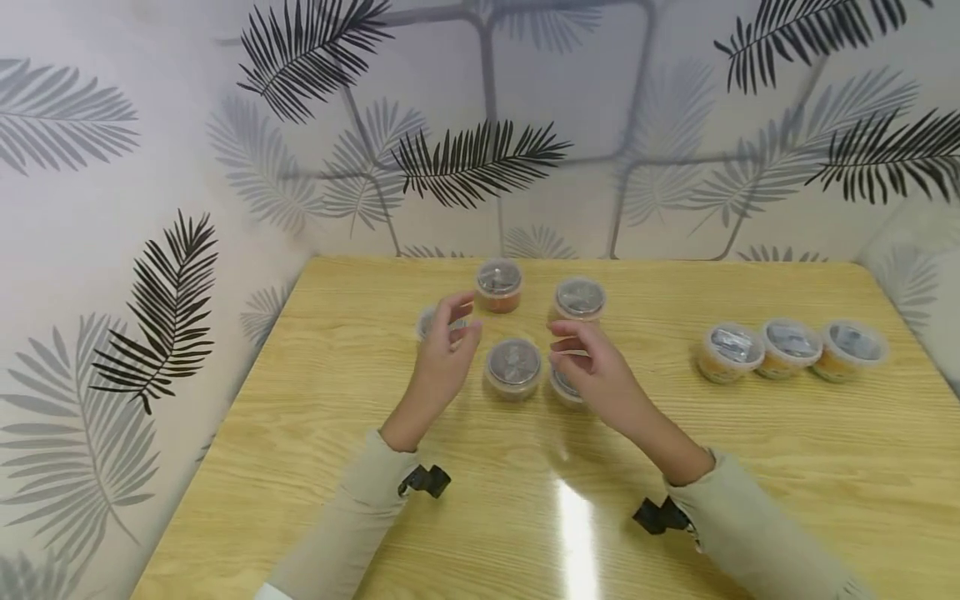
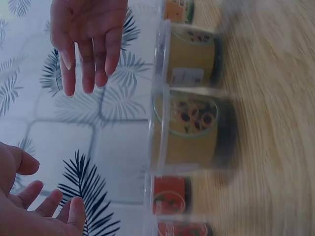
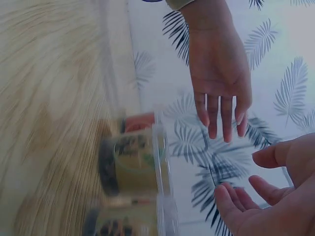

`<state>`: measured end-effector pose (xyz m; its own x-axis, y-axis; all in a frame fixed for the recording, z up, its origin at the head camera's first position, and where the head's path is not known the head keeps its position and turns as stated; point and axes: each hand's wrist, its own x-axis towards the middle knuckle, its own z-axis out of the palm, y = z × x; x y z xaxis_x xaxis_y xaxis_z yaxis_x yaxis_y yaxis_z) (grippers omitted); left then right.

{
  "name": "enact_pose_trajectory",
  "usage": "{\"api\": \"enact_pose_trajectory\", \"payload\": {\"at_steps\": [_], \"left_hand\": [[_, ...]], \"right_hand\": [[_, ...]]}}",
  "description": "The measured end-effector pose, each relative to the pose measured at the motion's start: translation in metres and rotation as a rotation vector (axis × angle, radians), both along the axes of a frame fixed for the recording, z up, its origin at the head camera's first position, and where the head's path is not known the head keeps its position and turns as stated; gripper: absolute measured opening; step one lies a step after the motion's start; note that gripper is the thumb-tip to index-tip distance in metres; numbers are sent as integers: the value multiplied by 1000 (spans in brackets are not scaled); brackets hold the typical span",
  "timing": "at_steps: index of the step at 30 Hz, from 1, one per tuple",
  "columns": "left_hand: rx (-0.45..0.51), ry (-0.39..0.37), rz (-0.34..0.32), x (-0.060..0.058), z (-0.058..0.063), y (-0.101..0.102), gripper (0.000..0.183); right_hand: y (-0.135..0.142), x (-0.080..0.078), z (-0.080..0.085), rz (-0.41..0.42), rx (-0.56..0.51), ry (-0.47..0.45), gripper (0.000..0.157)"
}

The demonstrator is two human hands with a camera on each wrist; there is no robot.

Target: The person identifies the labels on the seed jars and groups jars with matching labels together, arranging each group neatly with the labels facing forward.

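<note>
Both hands hover over a group of several round lidded plastic tubs, and neither holds anything. My left hand (image 1: 446, 354) has relaxed, slightly bent fingers and partly covers a tub (image 1: 426, 323) at the group's left. My right hand (image 1: 596, 367), loosely bent too, hides part of the front right tub (image 1: 564, 390). Between the hands stands the front middle tub (image 1: 513, 368). Behind are a reddish tub (image 1: 498, 287) and another tub (image 1: 579, 298). In the left wrist view, a tub with yellowish contents (image 2: 192, 128) stands below the hands' level.
A row of three tubs with orange-yellow contents, including the middle one (image 1: 791, 346), stands at the right of the wooden table (image 1: 315, 467). A leaf-patterned curtain or covering (image 1: 555, 208) rises behind the table's far edge and along its left side.
</note>
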<state>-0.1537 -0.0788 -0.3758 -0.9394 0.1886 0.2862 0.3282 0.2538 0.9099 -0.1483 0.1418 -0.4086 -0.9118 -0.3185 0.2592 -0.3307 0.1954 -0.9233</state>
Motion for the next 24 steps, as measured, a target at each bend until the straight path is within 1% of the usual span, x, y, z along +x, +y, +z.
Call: {"api": "enact_pose_trajectory", "payload": {"at_steps": [3,6,8,12,13,15,17,18,20,22,24], "left_hand": [[-20,-9,71,-8,-19,-22,41],[-45,-1,126,-15,-36,-37,42],[-57,-6,147,-18,-42,-44,42],[-81,-38,166,-22,-52,-54,44],[-91,-60,171,-22,-52,-56,46],[-104,-99,177,-18,-46,-58,48],[-117,-135,181,-19,-50,-61,50],[-125,-155,179,-19,-52,-63,52],[-137,-170,162,-22,-59,-65,55],[-139,-191,150,-28,-71,-68,58],[-134,-215,126,-30,-74,-67,60]], "right_hand": [[-22,-7,2,51,43,-37,40],[-43,-15,3,97,56,-76,44],[-56,-21,3,109,48,-98,47],[-80,-35,-1,86,53,-128,54],[-85,-38,-3,76,59,-138,56],[-94,-44,-5,62,81,-162,59],[-100,-50,-6,57,114,-181,61],[-104,-53,-7,56,131,-190,62],[-108,-58,-6,61,174,-212,65],[-112,-65,-7,72,220,-224,68],[-115,-70,-7,85,264,-229,72]]}}
